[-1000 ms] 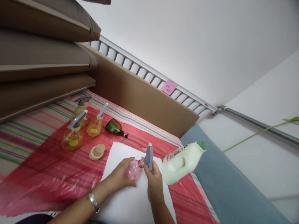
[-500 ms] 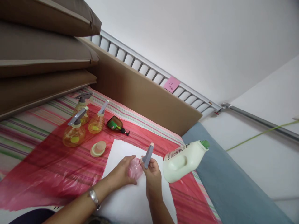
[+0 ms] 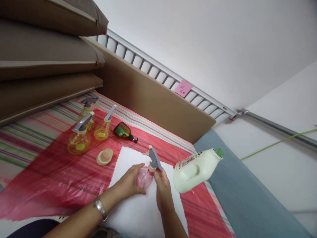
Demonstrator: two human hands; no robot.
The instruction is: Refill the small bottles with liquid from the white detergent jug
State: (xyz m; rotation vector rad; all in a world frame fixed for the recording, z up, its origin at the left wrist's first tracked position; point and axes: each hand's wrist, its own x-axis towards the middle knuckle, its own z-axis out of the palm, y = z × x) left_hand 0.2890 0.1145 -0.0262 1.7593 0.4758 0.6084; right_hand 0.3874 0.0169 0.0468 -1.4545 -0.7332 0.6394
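Observation:
A clear pink spray bottle (image 3: 144,178) is held over a white cloth (image 3: 138,211). My left hand (image 3: 130,181) wraps round the bottle's body from the left, thumb below and fingers above. At the bottle's neck sits a grey spray head (image 3: 155,158), its nozzle pointing up and to the left and its trigger towards the right. My right hand (image 3: 162,186) has its fingers on the spray head near the collar and trigger. Part of the bottle is hidden by the left hand.
Several yellow spray bottles (image 3: 78,142) stand at the left on red plastic sheeting (image 3: 61,172). A brown pump bottle (image 3: 123,131) lies behind the cloth, and a round lidded jar (image 3: 104,156) is nearer. On the right is a pale green jug (image 3: 195,170). Stacked cushions (image 3: 49,46) rise at the left.
The spray head has turned on the bottle: its nozzle now points up-left and its trigger right. My right hand has shifted slightly down and right; my left hand still holds the bottle.

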